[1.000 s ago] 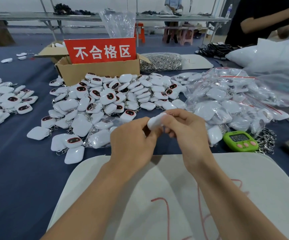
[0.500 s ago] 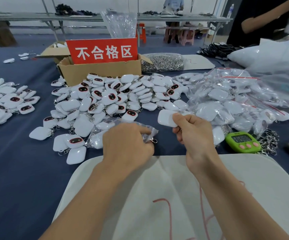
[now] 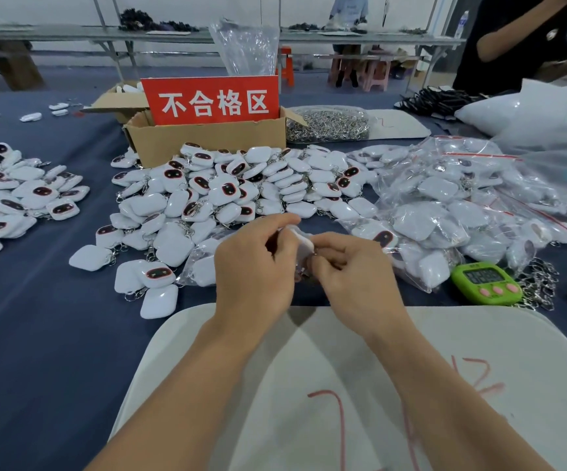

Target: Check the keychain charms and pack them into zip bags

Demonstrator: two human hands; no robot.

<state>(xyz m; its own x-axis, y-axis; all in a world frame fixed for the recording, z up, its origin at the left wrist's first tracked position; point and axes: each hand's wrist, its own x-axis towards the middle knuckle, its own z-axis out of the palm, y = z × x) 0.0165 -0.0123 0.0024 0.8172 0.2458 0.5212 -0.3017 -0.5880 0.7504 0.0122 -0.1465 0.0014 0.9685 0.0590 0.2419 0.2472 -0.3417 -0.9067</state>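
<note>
White plastic, the keychain charm (image 3: 302, 238) is pinched between both hands above the worktop (image 3: 37, 317) — left hand (image 3: 255, 263) curled on its left edge, right hand (image 3: 353, 270) curled on its ring end, both equally near — with the bagged charms (image 3: 445, 212) lying just right.

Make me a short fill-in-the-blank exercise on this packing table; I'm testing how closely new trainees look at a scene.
1. The left hand and the right hand together pinch one ____ charm.
2. The sign standing in the cardboard box is ____ with white characters.
3. The green timer lies on the table to the ____ of both hands.

Missing words: white; red; right.
</note>
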